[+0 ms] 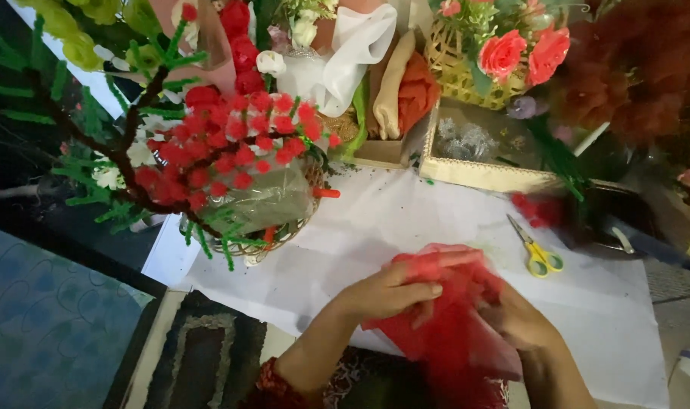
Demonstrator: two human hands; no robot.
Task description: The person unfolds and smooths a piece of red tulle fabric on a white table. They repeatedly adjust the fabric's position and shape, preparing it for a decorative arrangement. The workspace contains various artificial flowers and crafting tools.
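**Both hands gather red mesh over the white sheet**

The left hand (390, 291) lies on top of the red mesh (451, 318), fingers closed down on its upper fold. The right hand (521, 322) grips it from the far side, half hidden under the fabric. The mesh sits bunched between them, near the front edge of the white sheet (375, 220). Its long axis seems to run from the hands toward the person's lap, loose end hanging down. An even fold probably needs both grips close together and light tension. Yellow scissors (540, 254) lie near on the right, a basket of red flowers (239, 163) further left.
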